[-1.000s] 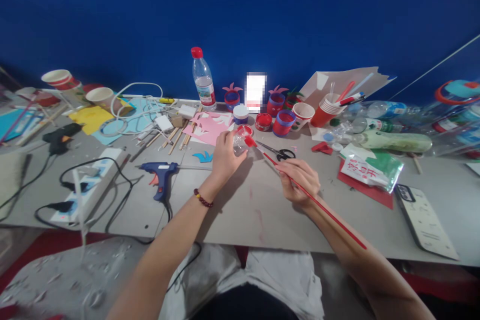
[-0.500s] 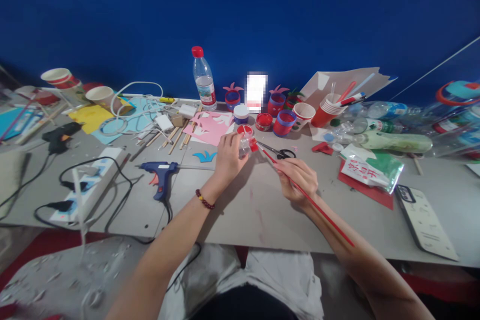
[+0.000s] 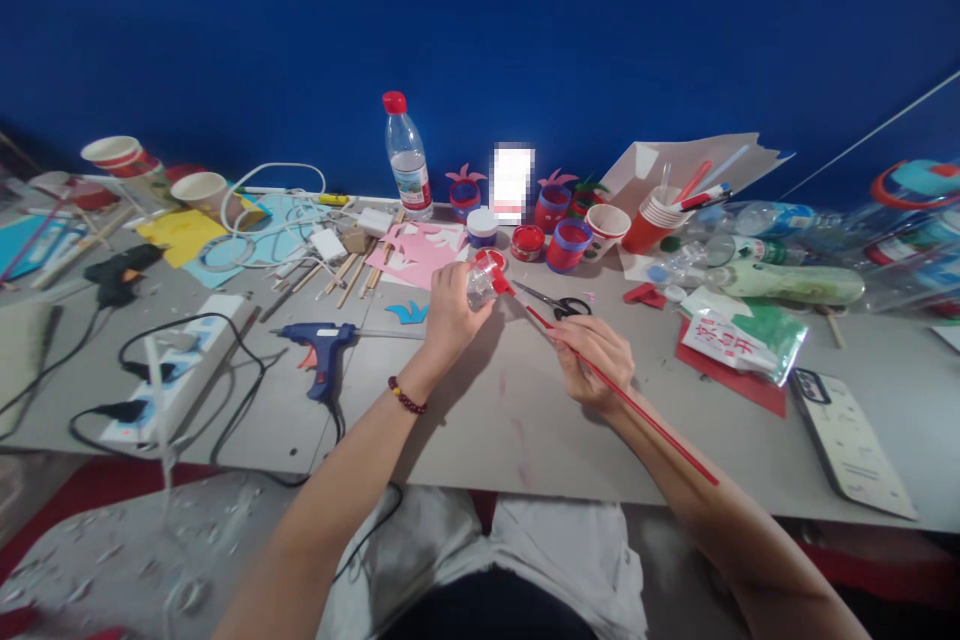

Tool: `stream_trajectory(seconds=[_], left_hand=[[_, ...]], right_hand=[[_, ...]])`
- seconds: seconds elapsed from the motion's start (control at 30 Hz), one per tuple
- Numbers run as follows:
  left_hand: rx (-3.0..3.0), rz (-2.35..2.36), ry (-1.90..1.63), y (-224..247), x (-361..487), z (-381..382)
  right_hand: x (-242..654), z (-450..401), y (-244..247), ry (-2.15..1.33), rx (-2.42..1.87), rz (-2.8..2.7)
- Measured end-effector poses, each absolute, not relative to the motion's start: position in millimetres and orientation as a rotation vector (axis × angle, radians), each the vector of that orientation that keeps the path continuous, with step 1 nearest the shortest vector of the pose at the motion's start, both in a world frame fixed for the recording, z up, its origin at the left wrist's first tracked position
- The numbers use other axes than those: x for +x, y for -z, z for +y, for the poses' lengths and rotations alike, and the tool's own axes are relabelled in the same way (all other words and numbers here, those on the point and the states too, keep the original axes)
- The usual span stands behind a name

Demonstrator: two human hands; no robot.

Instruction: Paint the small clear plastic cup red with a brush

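My left hand is closed around a small clear plastic cup, tilted to the right, with red paint along part of its rim. In my right hand is a long red paintbrush, gripped like a pen. Its tip reaches the painted edge of the cup. Just behind stands an open jar of red paint, beside a white-lidded jar. Black-handled scissors lie behind my right hand. A blue paper leaf shape is left of my left hand.
A blue glue gun and a power strip with cables lie left. Painted red and purple cups stand at the back near a water bottle. Plastic bottles and a phone are on the right.
My left hand has shifted slightly left and turned the cup, so more of its red rim shows. The paintbrush has changed its angle slightly and stays at the rim.
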State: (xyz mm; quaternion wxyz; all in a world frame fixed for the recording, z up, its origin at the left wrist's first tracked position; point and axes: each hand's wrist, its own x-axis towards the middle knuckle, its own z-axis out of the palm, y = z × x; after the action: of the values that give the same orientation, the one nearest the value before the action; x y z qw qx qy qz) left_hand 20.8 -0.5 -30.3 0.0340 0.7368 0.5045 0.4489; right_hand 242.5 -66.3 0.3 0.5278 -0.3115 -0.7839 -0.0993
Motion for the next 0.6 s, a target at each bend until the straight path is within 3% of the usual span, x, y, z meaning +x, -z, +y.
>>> stream_trajectory(seconds=[0.6], left_hand=[[2.511, 1.481, -1.227, 25.5, 30.1, -7.0]], right_hand=[[241.8, -64.1, 6.0, 0.219, -0.722, -1.873]])
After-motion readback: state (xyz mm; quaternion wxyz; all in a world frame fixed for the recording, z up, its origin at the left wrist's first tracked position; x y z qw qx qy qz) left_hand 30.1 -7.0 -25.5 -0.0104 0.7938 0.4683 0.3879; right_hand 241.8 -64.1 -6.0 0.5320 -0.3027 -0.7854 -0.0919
